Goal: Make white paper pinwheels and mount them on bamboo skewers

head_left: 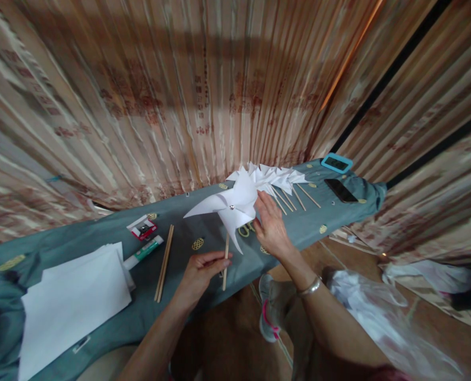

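Observation:
A white paper pinwheel [241, 200] with a shiny pin at its centre faces me, raised over the cloth-covered table. My left hand [201, 274] pinches its thin wooden stick below the blades. At the pinwheel's right edge is my right hand [273, 225], fingers extended and thumb apart, close to or touching a blade; exact contact is hard to make out. Behind it lie several finished pinwheels [285, 177] with their sticks toward me. Yellow-handled scissors [244, 230] are partly hidden under the raised pinwheel.
On the green cloth [148, 323] lie a stack of white paper [77, 301], loose wooden sticks [164, 264], a glue stick [144, 253] and a small red-and-white box [142, 227]. A phone [341, 190] and a blue-framed device [336, 162] lie at the far right. Curtains hang behind.

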Available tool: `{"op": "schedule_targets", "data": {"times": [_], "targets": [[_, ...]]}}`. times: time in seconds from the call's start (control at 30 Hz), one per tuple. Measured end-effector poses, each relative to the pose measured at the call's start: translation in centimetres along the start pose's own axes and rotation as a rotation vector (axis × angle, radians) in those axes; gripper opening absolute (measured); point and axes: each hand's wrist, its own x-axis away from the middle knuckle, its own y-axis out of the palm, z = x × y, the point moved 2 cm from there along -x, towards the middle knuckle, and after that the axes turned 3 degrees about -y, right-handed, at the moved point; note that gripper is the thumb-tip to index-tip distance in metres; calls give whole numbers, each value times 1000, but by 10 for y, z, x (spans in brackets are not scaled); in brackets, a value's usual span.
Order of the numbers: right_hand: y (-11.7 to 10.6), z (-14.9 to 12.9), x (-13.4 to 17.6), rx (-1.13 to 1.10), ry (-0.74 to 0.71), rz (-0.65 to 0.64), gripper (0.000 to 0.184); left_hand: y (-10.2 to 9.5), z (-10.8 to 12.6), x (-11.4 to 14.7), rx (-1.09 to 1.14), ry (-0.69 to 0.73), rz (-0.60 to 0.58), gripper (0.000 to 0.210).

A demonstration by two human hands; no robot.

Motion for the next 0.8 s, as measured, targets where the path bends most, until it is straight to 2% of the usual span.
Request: {"op": "schedule_targets", "data": {"times": [0.23, 0.4, 0.53, 0.67, 0.8], "targets": [[6, -12, 6, -95, -26, -58, 50, -4, 3, -1, 11, 9, 57, 28], [3, -13, 4, -27, -23, 15, 56, -5, 4, -1, 22, 17, 62, 26], [0, -8, 1, 31, -39, 37, 58, -3, 4, 0, 3, 4, 19, 25], [-1, -7, 0, 27, -42, 5, 46, -1, 3, 1, 1, 5, -20, 23], [-3, -13, -1, -10, -71, -66, 32, -2, 2, 1, 9, 13, 2, 24]]}}
